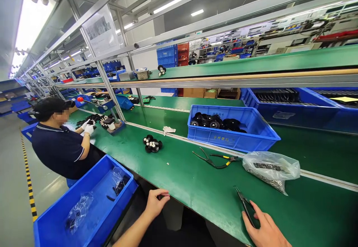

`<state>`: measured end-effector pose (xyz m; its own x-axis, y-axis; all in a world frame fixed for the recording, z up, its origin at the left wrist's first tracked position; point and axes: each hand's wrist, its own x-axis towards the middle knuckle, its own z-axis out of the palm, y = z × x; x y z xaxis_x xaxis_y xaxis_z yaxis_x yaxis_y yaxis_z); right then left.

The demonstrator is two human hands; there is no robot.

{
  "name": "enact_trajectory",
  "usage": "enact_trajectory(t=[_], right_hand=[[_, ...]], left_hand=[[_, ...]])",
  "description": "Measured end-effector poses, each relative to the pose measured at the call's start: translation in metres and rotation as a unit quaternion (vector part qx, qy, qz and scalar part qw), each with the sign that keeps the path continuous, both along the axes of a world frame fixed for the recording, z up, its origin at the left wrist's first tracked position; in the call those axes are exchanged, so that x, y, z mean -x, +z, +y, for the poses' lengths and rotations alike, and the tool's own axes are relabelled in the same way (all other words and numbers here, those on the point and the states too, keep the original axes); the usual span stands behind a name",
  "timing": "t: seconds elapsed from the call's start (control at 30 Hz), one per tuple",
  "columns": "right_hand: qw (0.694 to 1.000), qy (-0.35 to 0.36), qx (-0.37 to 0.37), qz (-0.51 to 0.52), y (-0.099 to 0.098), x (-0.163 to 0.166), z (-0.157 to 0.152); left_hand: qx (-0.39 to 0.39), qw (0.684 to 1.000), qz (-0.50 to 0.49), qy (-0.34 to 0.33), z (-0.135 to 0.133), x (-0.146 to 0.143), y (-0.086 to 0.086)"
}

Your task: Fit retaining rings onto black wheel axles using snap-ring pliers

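Note:
My right hand [263,226] is closed around the dark handles of slim-nosed pliers [245,205], whose tips point away over the green bench. At the bench's near edge my left hand [157,203] has thumb and forefinger brought together; whether anything small is between them is hidden. Beyond the hands lie another pair of pliers [215,160] with black and yellow handles, opened wide. A clear plastic bag [271,170] of small metal parts is next to them. Farther left, several black wheel-like parts with white centres [152,143] sit in a cluster.
A blue crate [232,139] holds black round parts at the back. Another blue bin [84,202] with plastic bags stands at left. A white glove [169,130] lies near the rail. A co-worker [58,142] in white gloves works at left. A shelf [223,66] runs overhead.

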<state>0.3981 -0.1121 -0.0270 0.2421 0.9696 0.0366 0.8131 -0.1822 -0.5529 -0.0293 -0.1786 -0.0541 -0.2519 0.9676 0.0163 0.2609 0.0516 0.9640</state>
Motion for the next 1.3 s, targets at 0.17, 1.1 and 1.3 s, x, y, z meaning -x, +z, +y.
enact_trajectory(t=[0.17, 1.1, 1.3], right_hand=[[0.997, -0.024, 0.016, 0.077, 0.005, 0.016, -0.009], [0.874, 0.434, -0.2, 0.086, 0.113, 0.117, -0.112], [0.846, 0.441, -0.296, 0.047, 0.127, 0.123, -0.113]], left_hand=[[0.048, 0.977, -0.186, 0.088, -0.028, -0.034, 0.016], [0.086, 0.962, -0.258, 0.021, -0.06, -0.028, 0.166], [0.091, 0.964, -0.248, 0.014, -0.07, -0.038, 0.202]])
